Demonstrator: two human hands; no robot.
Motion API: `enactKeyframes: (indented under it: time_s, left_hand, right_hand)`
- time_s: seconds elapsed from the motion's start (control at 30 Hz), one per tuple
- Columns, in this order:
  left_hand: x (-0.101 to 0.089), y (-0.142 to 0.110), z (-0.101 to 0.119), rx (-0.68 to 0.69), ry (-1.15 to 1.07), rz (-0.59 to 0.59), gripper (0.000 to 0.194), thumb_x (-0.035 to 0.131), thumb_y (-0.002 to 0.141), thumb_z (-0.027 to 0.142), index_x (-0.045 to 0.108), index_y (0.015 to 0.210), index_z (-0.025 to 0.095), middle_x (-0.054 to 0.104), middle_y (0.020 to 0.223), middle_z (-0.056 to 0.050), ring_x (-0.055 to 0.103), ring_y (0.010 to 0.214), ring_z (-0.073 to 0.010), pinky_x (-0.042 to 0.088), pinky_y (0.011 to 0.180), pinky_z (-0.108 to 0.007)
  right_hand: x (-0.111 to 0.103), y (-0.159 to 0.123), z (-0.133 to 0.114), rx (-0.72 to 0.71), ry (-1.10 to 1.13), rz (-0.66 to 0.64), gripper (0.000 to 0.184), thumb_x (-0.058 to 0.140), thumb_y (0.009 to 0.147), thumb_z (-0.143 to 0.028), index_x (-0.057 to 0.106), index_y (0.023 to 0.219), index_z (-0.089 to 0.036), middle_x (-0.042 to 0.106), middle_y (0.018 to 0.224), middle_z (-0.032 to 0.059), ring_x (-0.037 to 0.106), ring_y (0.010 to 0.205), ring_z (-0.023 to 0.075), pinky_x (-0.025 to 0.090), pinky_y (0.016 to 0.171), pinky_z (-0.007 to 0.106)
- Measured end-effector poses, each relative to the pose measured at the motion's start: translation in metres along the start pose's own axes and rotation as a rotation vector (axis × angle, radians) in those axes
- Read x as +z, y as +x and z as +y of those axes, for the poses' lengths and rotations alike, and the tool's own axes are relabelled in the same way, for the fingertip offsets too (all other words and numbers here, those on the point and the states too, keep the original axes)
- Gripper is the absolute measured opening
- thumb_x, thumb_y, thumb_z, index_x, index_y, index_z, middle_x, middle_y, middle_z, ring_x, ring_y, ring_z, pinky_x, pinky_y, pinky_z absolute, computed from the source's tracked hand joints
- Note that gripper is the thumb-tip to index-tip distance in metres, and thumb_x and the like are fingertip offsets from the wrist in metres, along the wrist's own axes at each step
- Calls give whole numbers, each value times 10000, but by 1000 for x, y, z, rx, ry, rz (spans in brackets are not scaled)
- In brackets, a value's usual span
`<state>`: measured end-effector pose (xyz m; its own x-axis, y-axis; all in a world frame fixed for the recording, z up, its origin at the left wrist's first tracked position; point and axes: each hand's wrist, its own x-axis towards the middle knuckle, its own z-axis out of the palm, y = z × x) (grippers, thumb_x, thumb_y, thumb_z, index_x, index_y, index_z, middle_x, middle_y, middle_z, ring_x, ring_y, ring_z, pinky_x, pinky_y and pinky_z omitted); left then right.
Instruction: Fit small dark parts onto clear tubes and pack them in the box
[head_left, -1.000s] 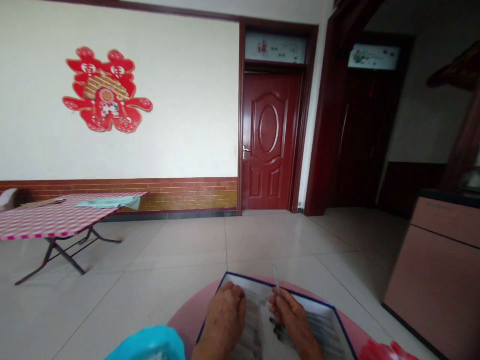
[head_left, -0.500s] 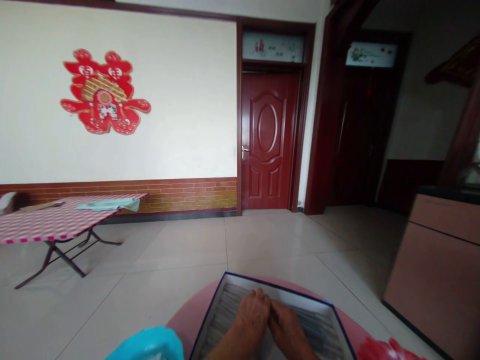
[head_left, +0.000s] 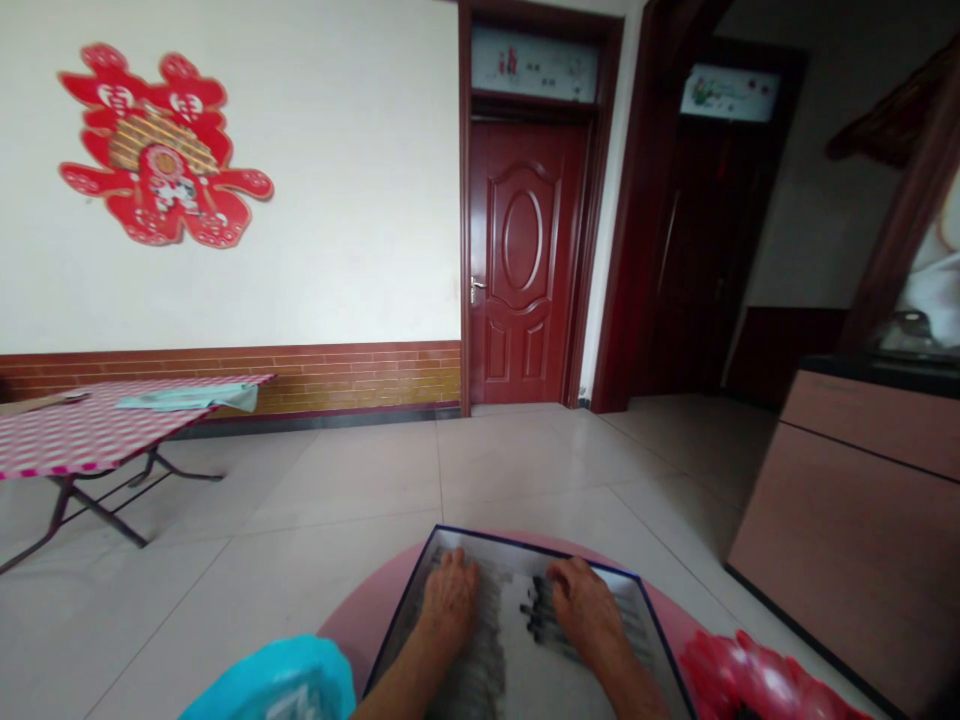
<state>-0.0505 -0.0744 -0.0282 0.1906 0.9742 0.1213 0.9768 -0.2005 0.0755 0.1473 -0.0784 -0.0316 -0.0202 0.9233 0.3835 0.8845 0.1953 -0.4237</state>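
A shallow box [head_left: 510,540] with white inner walls and a dark blue rim stands in front of me. Rows of slim greyish sticks [head_left: 480,650] lie inside it; their exact kind is too blurred to tell. My left hand [head_left: 452,598] rests palm down over the sticks on the left, fingers extended forward. On the right, my right hand [head_left: 587,605] lies over a second group, its fingers loosely bent and partly hidden. Dark-tipped sticks [head_left: 536,610] stick out to the left of it. A bare pale strip of the box's bottom shows between the hands.
The box stands on a round pink table [head_left: 352,610]. A bright blue plastic bag or basin [head_left: 300,670] is at its left, a shiny red plastic bag [head_left: 757,675] at its right. Farther off are a checked folding table [head_left: 82,425] and a brown cabinet [head_left: 855,500].
My hands were together over the box's middle and have moved apart, left hand to the left, right hand to the right. The bare bottom and dark stick tips now show between them.
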Motion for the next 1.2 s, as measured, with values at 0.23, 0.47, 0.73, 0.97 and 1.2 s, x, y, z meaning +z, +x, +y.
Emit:
enactKeyframes:
  time_s: [0.23,0.47,0.73,0.97,1.2]
  left_hand:
    - [-15,8,10,15,-38,-30,341,361,766,34,589,985,160,533,1061,-109,484,987,-223,423,747,-300]
    - [-29,30,37,89,-142,5,316,394,783,127,562,1048,164,546,1032,-96,517,968,-204,405,806,-295]
    - [-15,31,39,137,-245,66,323,400,759,125,580,1020,187,577,951,-76,567,904,-192,422,802,-296]
    - [-7,33,38,317,-326,144,337,420,713,105,590,988,201,581,941,-62,575,828,-180,445,783,-305]
    - [7,37,38,428,-428,286,346,421,687,79,601,964,181,596,908,-77,573,819,-191,453,767,-308]
  right_hand:
    - [1,-11,-7,-3,-210,-106,222,457,702,-140,647,770,-232,619,852,50,562,867,214,382,754,320]
    - [3,-14,-8,-5,-295,-132,208,472,692,-133,639,775,-226,622,865,64,562,866,234,366,716,335]
    - [12,-15,-4,-7,-341,-133,220,460,711,-113,631,798,-220,637,920,72,563,884,247,352,736,346]
    - [4,-8,-14,45,-314,-102,265,376,789,-110,604,891,-198,651,935,90,584,891,225,347,753,326]
    - [1,-2,-19,49,-165,-10,416,316,784,-53,543,1103,-195,594,1103,106,587,954,177,402,760,255]
